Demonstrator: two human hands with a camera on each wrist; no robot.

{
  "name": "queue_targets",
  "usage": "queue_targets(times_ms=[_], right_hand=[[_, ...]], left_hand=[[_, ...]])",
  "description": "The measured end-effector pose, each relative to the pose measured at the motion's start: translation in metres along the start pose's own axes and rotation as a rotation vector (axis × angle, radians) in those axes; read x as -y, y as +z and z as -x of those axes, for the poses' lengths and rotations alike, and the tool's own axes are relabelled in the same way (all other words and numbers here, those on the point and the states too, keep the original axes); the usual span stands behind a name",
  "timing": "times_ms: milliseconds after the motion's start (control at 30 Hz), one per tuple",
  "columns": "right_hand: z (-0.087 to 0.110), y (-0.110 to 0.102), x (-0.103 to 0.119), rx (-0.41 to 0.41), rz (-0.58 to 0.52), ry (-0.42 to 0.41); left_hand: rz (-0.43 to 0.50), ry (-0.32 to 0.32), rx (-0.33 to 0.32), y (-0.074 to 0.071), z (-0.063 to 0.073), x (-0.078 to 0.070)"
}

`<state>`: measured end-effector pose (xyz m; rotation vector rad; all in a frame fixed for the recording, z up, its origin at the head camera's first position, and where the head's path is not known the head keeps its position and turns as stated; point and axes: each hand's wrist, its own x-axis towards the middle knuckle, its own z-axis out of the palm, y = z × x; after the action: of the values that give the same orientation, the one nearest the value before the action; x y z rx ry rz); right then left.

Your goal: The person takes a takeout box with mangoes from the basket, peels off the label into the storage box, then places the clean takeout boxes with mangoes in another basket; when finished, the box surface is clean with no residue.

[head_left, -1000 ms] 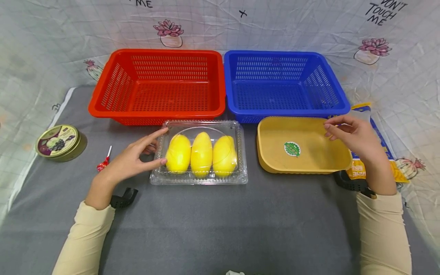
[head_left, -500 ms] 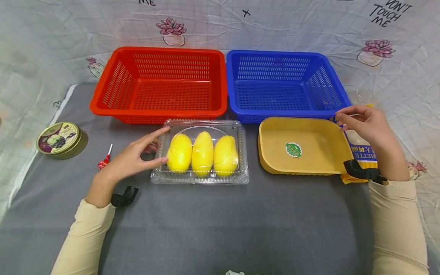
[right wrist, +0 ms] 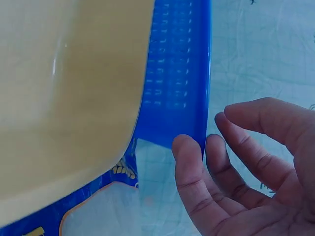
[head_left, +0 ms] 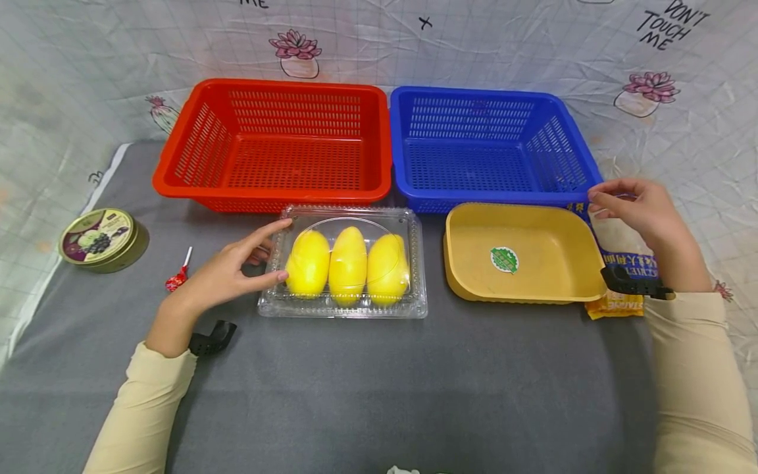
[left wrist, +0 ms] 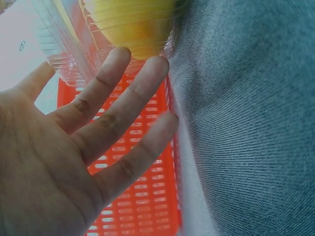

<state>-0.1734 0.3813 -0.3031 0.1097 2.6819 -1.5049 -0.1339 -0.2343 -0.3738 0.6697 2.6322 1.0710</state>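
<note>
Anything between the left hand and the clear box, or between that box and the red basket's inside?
Nothing visible separates the left hand from the clear box: the hand is at its left edge. Behind the box, the front wall of the red basket bars the inside.

Soft, even light fills our head view; we see glints on the clear box (head_left: 343, 311) and a shadow on the grey cloth (head_left: 474, 375) at four o'clock. Our wrist views look hazy and bluish, the left washed out at ten o'clock.
</note>
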Motion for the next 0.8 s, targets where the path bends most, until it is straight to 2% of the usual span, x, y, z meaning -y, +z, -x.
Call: queue_targets(times_ms=[167, 367, 533, 667, 800], right_hand=[[-0.007, -0.004, -0.003, -0.017, -0.047, 0.03], [-0.016, -0.009, -0.008, -0.018, -0.155, 0.045], [-0.019, -0.011, -0.01, -0.019, -0.172, 0.116], [-0.021, -0.012, -0.011, -0.025, -0.3, 0.184], [-0.022, -0.012, -0.013, -0.021, -0.434, 0.218]], left_hand=[[-0.015, -0.012, -0.002, 0.0, 0.0, 0.001], [-0.015, -0.01, 0.006, 0.001, 0.002, 0.001], [0.015, 0.006, 0.006, 0.002, 0.001, 0.002], [0.047, 0.012, 0.01, 0.003, 0.0, 0.001], [0.08, 0.016, 0.016, 0.003, -0.001, 0.0]])
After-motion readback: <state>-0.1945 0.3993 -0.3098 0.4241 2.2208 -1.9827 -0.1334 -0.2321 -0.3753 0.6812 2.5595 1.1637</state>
